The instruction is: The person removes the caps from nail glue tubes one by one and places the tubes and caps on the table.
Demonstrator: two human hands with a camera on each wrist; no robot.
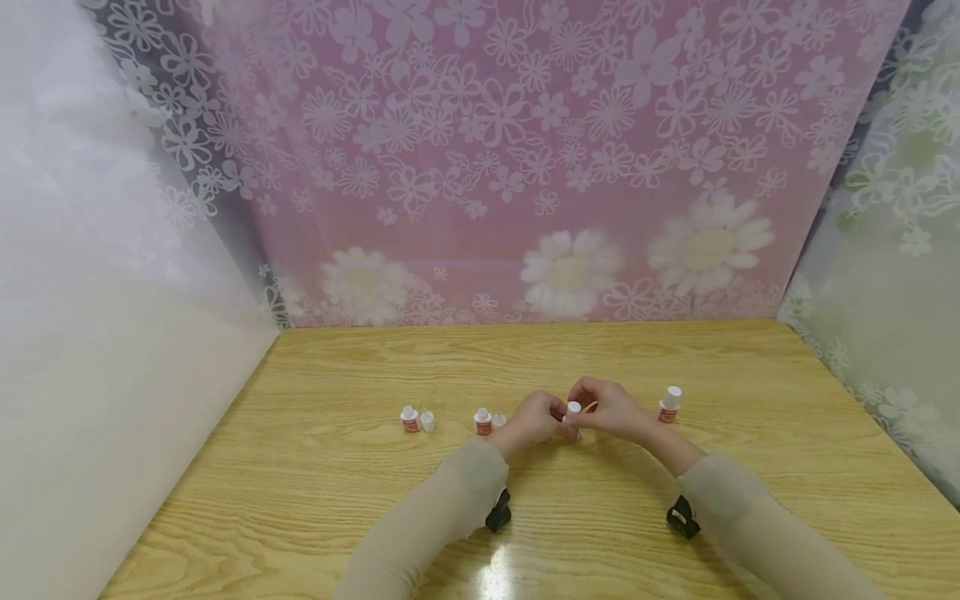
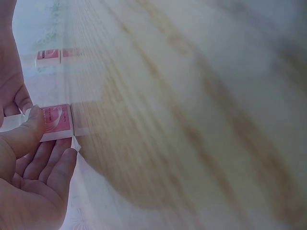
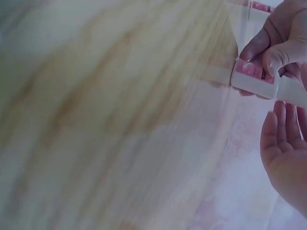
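Observation:
My left hand (image 1: 536, 417) grips a small white bottle (image 2: 58, 119) with a red label, its thumb lying across the label in the left wrist view. The bottle stands upright at the wooden table. On top is its tall white cap (image 1: 573, 407), which the thumb and fingers of my right hand (image 1: 611, 410) pinch from the right side. The right wrist view shows the label side of the bottle and my right hand's other fingers (image 3: 283, 127) loosely extended beside it. Where the right fingertips meet the cap is partly hidden.
To the left stand two uncapped bottles (image 1: 410, 420) (image 1: 483, 422), each with a white cap (image 1: 427, 422) (image 1: 499, 422) set upside down beside it. A capped bottle (image 1: 670, 405) stands to the right. Flowered curtains (image 1: 480, 167) enclose the wooden table (image 1: 337, 500).

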